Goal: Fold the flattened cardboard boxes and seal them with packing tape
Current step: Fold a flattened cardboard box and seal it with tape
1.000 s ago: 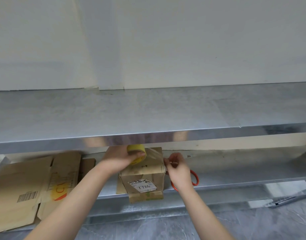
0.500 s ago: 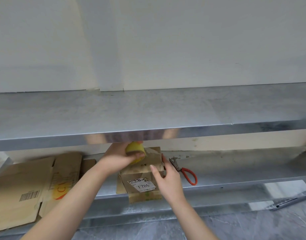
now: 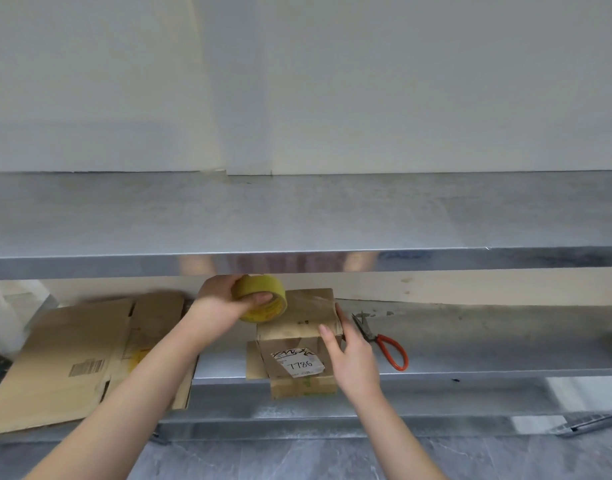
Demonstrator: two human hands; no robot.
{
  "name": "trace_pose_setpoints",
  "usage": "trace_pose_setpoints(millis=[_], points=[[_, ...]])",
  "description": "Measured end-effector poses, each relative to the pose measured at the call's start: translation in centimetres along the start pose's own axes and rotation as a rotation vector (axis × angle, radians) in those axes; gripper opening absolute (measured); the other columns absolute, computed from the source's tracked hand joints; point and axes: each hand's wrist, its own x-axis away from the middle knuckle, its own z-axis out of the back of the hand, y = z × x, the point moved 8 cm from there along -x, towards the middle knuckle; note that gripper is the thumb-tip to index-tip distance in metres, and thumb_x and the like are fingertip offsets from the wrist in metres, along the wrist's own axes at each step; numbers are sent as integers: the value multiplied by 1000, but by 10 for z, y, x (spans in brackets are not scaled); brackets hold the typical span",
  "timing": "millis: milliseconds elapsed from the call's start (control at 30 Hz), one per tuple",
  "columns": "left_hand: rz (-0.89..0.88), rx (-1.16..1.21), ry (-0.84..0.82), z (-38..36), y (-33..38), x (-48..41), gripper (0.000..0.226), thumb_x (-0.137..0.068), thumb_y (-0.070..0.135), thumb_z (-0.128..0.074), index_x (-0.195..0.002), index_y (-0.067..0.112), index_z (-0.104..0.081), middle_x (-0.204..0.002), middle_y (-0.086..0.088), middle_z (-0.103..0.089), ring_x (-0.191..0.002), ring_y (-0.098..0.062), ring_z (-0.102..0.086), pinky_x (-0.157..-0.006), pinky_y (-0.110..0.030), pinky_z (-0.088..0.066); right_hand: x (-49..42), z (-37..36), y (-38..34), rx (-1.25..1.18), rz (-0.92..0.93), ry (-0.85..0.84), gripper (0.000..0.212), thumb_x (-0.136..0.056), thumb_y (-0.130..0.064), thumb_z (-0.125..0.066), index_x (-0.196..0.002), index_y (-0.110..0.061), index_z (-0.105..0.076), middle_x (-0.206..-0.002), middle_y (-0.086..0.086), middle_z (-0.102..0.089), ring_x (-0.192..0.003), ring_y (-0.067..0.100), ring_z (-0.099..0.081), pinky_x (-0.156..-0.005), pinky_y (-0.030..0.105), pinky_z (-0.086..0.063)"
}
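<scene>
The small cardboard box (image 3: pixel 297 323) stands at the near edge of the lower metal shelf (image 3: pixel 488 341), folded up, a white label reading 7786 on its near face. The left hand (image 3: pixel 221 303) grips a yellow tape roll (image 3: pixel 263 287) above the box's far left corner, fingers curled through the core. The right hand (image 3: pixel 353 355) lies flat against the box's right side, fingers straight. The hands are apart, with the box between them. Orange-handled scissors (image 3: pixel 380 341) lie just right of the box; flattened cardboard (image 3: pixel 65 358) lies on the shelf to the left.
</scene>
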Motion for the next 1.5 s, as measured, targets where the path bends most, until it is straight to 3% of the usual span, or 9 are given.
trace_pose_setpoints(millis=[133, 267, 433, 533, 700, 900, 1167, 1300, 1500], points=[[18, -59, 151, 11, 1, 6, 24, -76, 39, -78, -86, 21, -66, -83, 4, -67, -78, -13, -60, -62, -14, -39, -2, -4, 0, 1, 1, -9, 100, -69, -94, -13, -143, -34, -43, -106, -5, -69, -75, 14, -58, -67, 27, -47], [-107, -222, 163, 20, -3, 12, 38, -76, 39, -78, -108, 21, -69, -101, -1, -68, -97, -20, -60, -80, -25, -42, -2, -3, -3, -21, -20, -27, 96, -73, -89, -19, -142, -27, -46, -120, -1, -67, -101, 18, -64, -81, 31, -51], [-223, -406, 51, 14, -25, 18, 56, -72, 66, -44, -107, 25, -61, -98, 7, -58, -93, -14, -53, -72, -26, -39, -1, -4, -5, -47, -47, -52, 79, -80, -75, -32, -139, -26, -51, -120, -3, -67, -110, 16, -62, -84, 29, -49], [-180, -312, 36, 12, -37, 14, 50, -75, 63, -47, -107, 27, -59, -100, 9, -54, -95, -10, -48, -76, -26, -37, -1, -5, -3, -70, -62, -53, 72, -82, -71, -36, -132, -25, -56, -117, -4, -68, -109, 15, -62, -85, 28, -48], [-85, -195, 54, -2, -74, 13, 24, -83, 36, -71, -103, 29, -61, -102, 8, -59, -101, -15, -53, -82, -26, -38, 0, -8, -6, -47, -56, -57, 63, -87, -65, -40, -138, -29, -52, -118, -5, -68, -108, 14, -61, -77, 24, -43], [-9, -98, 15, -13, -89, 6, 22, -82, 30, -73, -102, 27, -64, -104, 7, -60, -99, -11, -53, -81, -26, -40, -2, -10, -4, -60, -52, -49, 68, -85, -68, -40, -132, -22, -58, -119, -5, -67, -110, 14, -61, -83, 25, -45], [37, -24, 1, -32, -107, 3, 26, -80, 28, -76, -95, 40, -58, -97, 14, -59, -96, -13, -55, -85, -28, -44, -2, -10, -5, -85, -52, -62, 58, -89, -61, -44, -134, -25, -56, -121, -5, -66, -112, 12, -60, -86, 24, -46], [32, -281, -130, -41, -125, 4, 23, -82, 39, -71, -98, 35, -56, -100, 12, -57, -105, -16, -49, -87, -29, -38, 0, -13, -7, -96, -40, -78, 69, -82, -71, -38, -132, -27, -56, -120, -8, -66, -108, 7, -58, -86, 24, -46], [23, 77, -116, -28, -121, 13, 32, -79, 37, -75, -105, 34, -56, -108, 13, -59, -99, -5, -56, -84, -23, -46, -4, -13, -5, -130, -48, -95, 56, -90, -57, -47, -135, -24, -55, -123, -10, -64, -116, 8, -58, -91, 18, -42]])
